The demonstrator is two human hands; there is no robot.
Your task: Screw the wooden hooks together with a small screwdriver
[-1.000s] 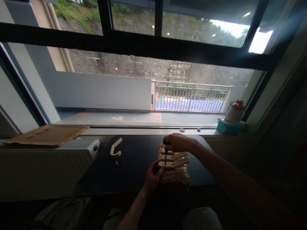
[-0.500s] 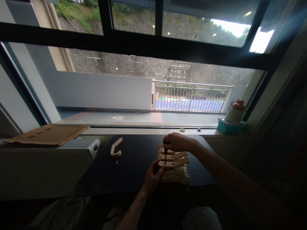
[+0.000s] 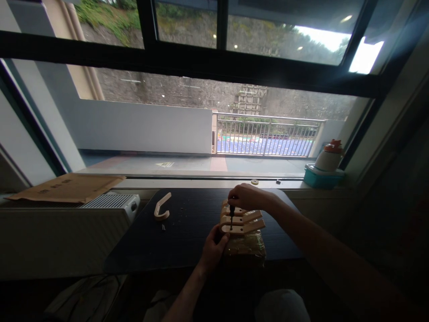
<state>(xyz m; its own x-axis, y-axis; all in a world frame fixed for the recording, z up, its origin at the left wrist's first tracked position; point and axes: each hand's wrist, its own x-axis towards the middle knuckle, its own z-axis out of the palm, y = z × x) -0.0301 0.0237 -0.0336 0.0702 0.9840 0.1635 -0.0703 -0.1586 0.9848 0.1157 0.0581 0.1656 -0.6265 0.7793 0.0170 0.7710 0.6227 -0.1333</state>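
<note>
Several pale wooden hooks (image 3: 244,222) stand in a row on a wooden piece on the dark table (image 3: 187,232). My right hand (image 3: 247,197) is closed over the top of a small black screwdriver (image 3: 231,217), held upright with its tip on the nearest hook. My left hand (image 3: 213,247) grips the near left end of the wooden piece. A wrapped brown block (image 3: 246,248) lies under or just before the hooks. One loose wooden hook (image 3: 162,207) lies apart to the left, with a small screw (image 3: 163,227) near it.
A white radiator (image 3: 67,232) with flat cardboard (image 3: 67,188) on top stands to the left. On the windowsill at right sit a teal box (image 3: 322,177) bearing a white jar with an orange lid (image 3: 329,157), plus a small tape roll (image 3: 254,182).
My right hand has shifted very slightly up on the screwdriver; the left hand and the hooks stay put.
</note>
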